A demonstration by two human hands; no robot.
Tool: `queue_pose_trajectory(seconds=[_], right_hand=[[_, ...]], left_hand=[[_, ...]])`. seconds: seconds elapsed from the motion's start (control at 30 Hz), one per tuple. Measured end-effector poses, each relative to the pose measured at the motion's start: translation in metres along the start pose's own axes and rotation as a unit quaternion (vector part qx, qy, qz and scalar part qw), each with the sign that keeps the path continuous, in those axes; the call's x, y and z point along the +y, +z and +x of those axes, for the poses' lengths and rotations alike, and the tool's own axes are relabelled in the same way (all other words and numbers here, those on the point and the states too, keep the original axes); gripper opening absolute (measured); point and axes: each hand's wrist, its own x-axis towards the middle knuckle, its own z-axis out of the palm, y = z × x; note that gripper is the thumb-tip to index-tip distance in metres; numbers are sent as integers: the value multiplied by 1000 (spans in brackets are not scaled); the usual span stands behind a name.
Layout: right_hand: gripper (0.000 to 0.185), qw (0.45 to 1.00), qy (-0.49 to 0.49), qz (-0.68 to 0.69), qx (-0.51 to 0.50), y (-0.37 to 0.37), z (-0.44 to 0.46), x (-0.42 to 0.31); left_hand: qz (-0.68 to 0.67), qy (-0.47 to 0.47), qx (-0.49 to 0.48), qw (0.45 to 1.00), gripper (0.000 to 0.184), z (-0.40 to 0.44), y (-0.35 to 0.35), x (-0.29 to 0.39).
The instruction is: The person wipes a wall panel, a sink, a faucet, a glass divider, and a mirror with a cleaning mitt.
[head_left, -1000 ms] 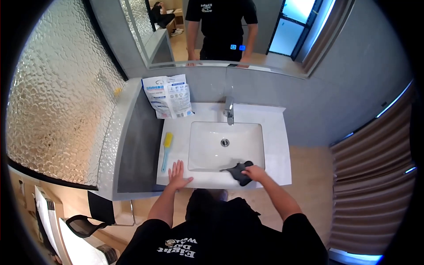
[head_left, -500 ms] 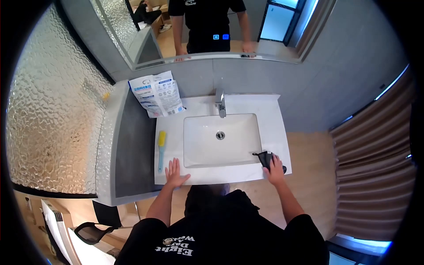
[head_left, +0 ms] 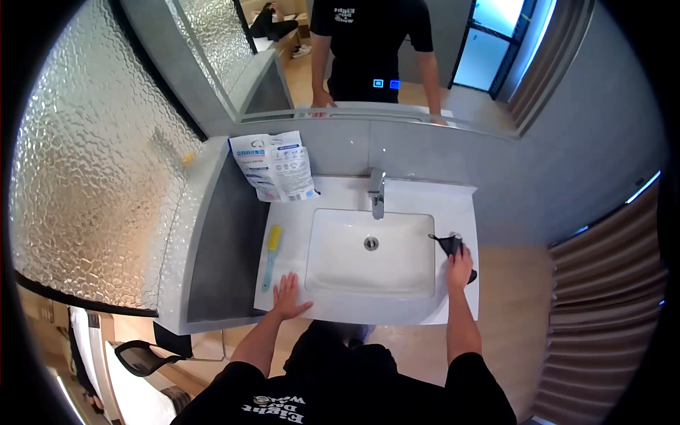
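Observation:
My right hand (head_left: 460,269) holds a dark cloth (head_left: 449,244) against the white countertop (head_left: 375,309), to the right of the sink (head_left: 340,269). Part of the cloth hangs past the counter's right edge. Flat on the front left of the counter lies my left hand (head_left: 288,297), fingers spread and holding nothing. Just beyond it is a brush (head_left: 272,256) with a yellow head and a light blue handle.
A white and blue pouch (head_left: 276,168) stands at the back left corner. The faucet (head_left: 377,193) rises behind the sink, below a mirror (head_left: 368,57). Textured glass (head_left: 92,177) is at left, a brown curtain (head_left: 602,304) at right.
My right hand has moved with the dark cloth from the sink's front edge to the counter's right side, then farther back along it. My left hand has stayed on the counter.

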Motion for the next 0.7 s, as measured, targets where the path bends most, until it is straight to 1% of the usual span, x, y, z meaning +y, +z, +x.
queue_pose_trajectory(seconds=[0.07, 0.1, 0.17, 0.2, 0.23, 0.27, 0.33, 0.37, 0.43, 0.47, 0.5, 0.53, 0.57, 0.6, 0.63, 0.67, 0.7], right_hand=[[40, 993, -71, 94, -4, -15, -31, -19], [36, 990, -96, 105, -12, -30, -48, -34], [26, 983, -91, 150, -60, -47, -86, -56], [25, 976, -102, 165, -98, -56, -102, -66], [25, 968, -82, 191, -143, -57, -114, -71], [22, 969, -65, 203, -125, -72, -120, -88], [21, 945, 3, 326, -33, -68, -125, -102], [21, 946, 5, 324, -30, -69, -127, -107], [23, 897, 89, 431, -34, -73, -119, -121], [23, 898, 88, 431, -31, -76, -116, -129], [28, 837, 156, 516, -97, -82, -114, -136], [33, 759, 220, 591, -162, -88, -113, -144], [38, 734, 212, 620, -179, -98, -112, -153], [37, 737, 202, 618, -185, -90, -119, -152], [36, 735, 212, 617, -185, -90, -127, -152], [36, 733, 223, 615, -187, -92, -134, -154], [36, 733, 225, 614, -186, -96, -143, -158]], left_hand=[[1, 3, 3, 1000, 121, 1, 5, -2], [-2, -1, 2, 1000, 121, 2, 3, 0], [-9, -4, 1, 1000, 121, -1, 5, 1], [-25, 7, 25, 999, 117, -2, 6, -1], [-39, 18, 49, 998, 113, -2, 6, -1], [-38, 23, 53, 998, 113, -1, 6, 1], [-42, 24, 179, 983, 91, -6, 11, 14], [-42, 28, 179, 983, 91, -3, 12, 24], [-182, 171, 180, 951, 67, 12, 6, 61], [-256, 208, 120, 937, 63, 16, 4, 87], [-326, 241, 58, 912, 59, 19, 4, 116], [-373, 262, 28, 890, 60, 19, 1, 147], [-417, 282, -2, 864, 61, 19, -3, 175], [-431, 254, -50, 864, 65, 20, -8, 197], [-469, 212, -79, 854, 59, 15, -21, 220], [-469, 212, -81, 854, 59, 13, -34, 234], [-386, 218, -59, 894, 54, 12, -45, 245]])
